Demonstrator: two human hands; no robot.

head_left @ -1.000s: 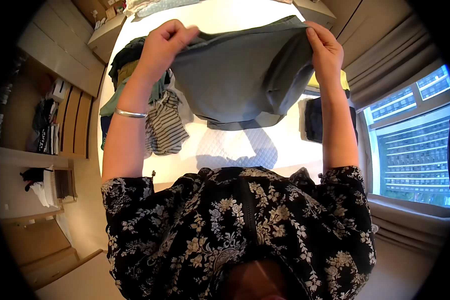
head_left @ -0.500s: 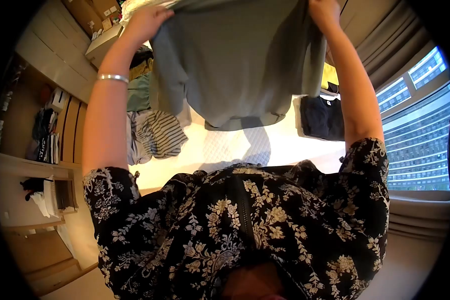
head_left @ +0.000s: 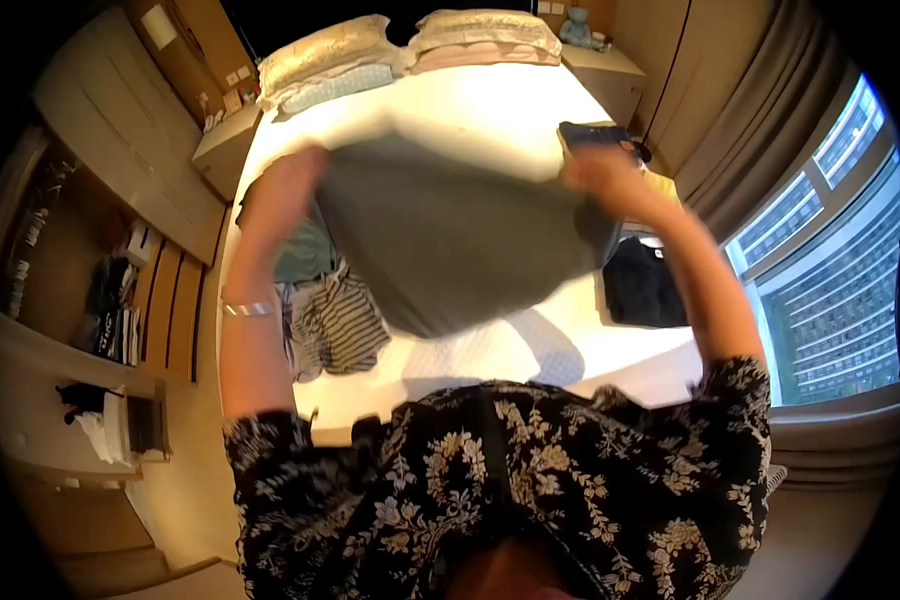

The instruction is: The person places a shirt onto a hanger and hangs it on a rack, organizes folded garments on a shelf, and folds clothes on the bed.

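A dark grey-green garment (head_left: pixel 460 235) is spread in the air over the bed (head_left: pixel 470 95), blurred by motion. My left hand (head_left: pixel 295 175) grips its upper left corner, and my right hand (head_left: pixel 600 170) has hold of the upper right side. Under and beside my left arm lie a green garment (head_left: pixel 305 252) and a striped garment (head_left: pixel 345 325), both crumpled. To the right of the held cloth is a folded black garment (head_left: pixel 645 285), partly behind my right forearm. Beyond it some yellow cloth (head_left: pixel 660 185) shows.
Pillows (head_left: pixel 325 55) lie at the head of the bed. Folded dark jeans (head_left: pixel 595 135) are near its right edge. Nightstands (head_left: pixel 605 75) flank the bed. An open wardrobe (head_left: pixel 70 240) stands at left, a curtained window (head_left: pixel 840 250) at right.
The garment was lifted high and spread, then came down lower over the bed, its bottom edge swinging nearer to me. Both hands kept hold and moved down in view. The pillows and jeans came into view.
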